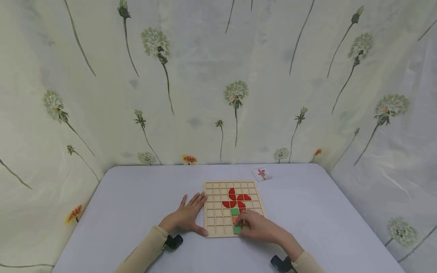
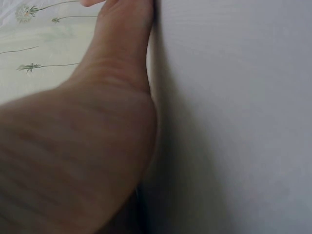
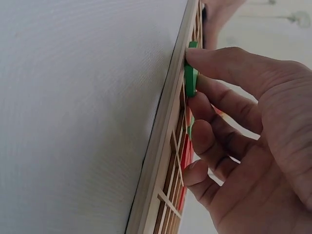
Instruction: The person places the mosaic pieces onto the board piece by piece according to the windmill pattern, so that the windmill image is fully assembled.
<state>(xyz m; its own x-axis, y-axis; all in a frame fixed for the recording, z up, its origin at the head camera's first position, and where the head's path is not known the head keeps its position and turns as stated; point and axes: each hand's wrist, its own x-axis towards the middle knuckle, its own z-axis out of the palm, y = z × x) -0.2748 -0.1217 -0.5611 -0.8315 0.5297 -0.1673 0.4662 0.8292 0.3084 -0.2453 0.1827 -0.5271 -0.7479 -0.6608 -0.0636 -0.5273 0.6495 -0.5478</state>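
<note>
A wooden grid board [image 1: 218,213] lies on the white table. My left hand [image 1: 187,215] rests against its left edge with fingers spread, fingertips and thumb touching the frame. At the board's near edge, my right hand [image 1: 258,226] pinches a green square tile [image 3: 190,80] between thumb and forefinger; its other fingers are loosely bent. Just beyond sit an orange tile [image 1: 235,220] and another green tile [image 1: 234,211] in the same column. Rounded red pieces [image 1: 244,197] form a pinwheel in the cells above. The right hand partly covers the red pieces nearest it.
Behind the board's far right corner lies a small card [image 1: 261,174] with a printed red pinwheel pattern. The white tabletop [image 1: 143,189] stretches around the board. A curtain [image 1: 194,76] with dandelion prints hangs behind and at both sides.
</note>
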